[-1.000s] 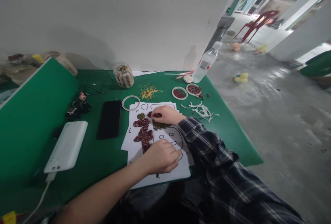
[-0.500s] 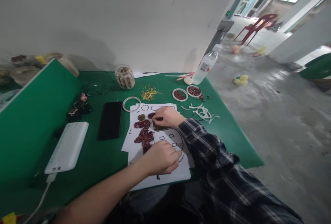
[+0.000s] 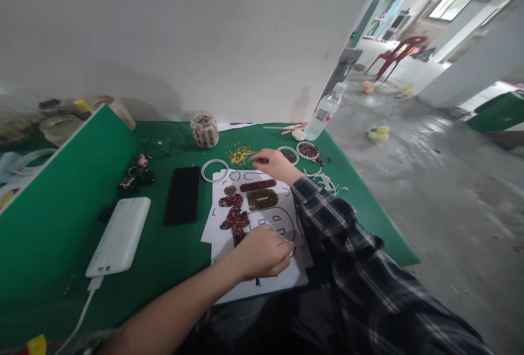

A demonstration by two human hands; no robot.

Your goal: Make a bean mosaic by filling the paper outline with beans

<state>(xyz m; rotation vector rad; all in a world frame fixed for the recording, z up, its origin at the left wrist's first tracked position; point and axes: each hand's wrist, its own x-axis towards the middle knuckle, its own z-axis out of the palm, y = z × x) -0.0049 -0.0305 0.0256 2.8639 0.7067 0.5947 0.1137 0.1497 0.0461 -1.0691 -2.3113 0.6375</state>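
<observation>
My right hand, in a plaid sleeve, hangs over the top edge of the drawing sheet, fingers pinched together beside a pile of yellow crumbs. What sits in the pinch is too small to make out. Low on the sheet rests my left hand, its fingers curled in; anything inside is hidden. Dark red beans fill outlines on the left of the drawing. A strip of small red beans lies above a patch of green grains. Black outlines on the right stay bare paper.
Two white rings hold red beans at the right, near white curled strips and a water bottle. A jar stands at the back. Leftward lie a white ring, phone, power bank and keys.
My right hand has moved up and away from the drawing's upper part toward the yellow crumbs, uncovering the red strip and green patch. My left hand stays on the sheet. The view has shifted slightly.
</observation>
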